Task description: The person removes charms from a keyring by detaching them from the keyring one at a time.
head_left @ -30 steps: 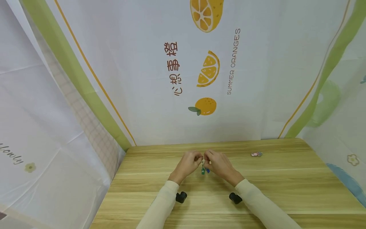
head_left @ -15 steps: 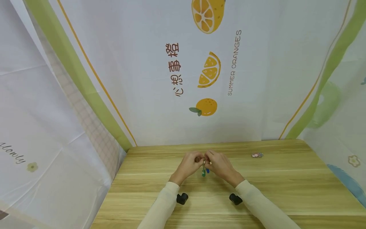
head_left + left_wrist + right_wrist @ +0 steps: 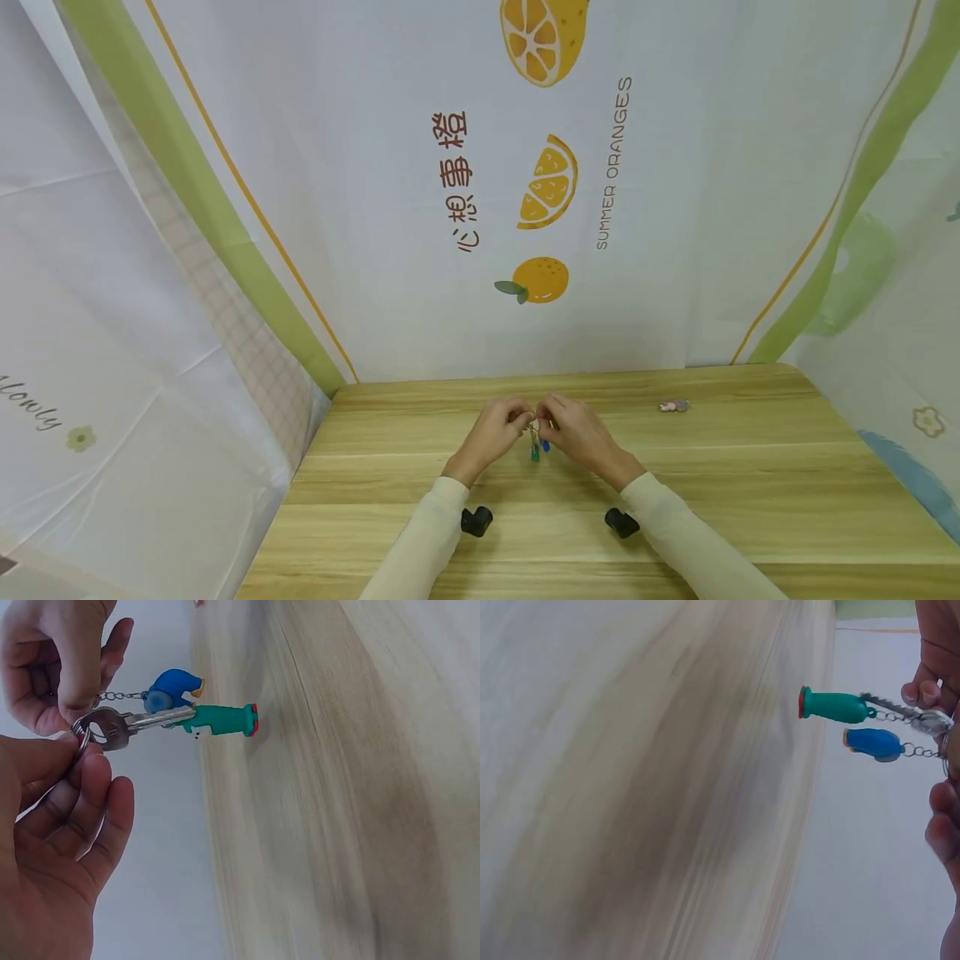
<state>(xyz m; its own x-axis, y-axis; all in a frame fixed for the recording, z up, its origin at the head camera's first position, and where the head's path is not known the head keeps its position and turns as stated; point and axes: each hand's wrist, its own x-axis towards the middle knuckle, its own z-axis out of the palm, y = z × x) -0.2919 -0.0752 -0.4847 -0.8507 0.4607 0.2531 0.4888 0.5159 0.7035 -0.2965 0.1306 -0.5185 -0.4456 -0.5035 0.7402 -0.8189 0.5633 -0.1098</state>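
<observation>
A key ring [image 3: 84, 736] is pinched by both hands [image 3: 537, 432] above a wooden desk [image 3: 750, 467], which is enclosed by orange-printed cloth walls [image 3: 360, 208].

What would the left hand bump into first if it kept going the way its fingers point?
Most likely the right hand: the left hand points at it, and both pinch the key ring between them. Exact depth is unclear.

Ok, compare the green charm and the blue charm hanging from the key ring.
The long green rubber charm is slim and tube-shaped with a red end; the rounded blue rubber charm is shorter and stubbier. The green one reaches further from the metal key ring than the blue one. Both hang on small chains beside a silver key.
</observation>
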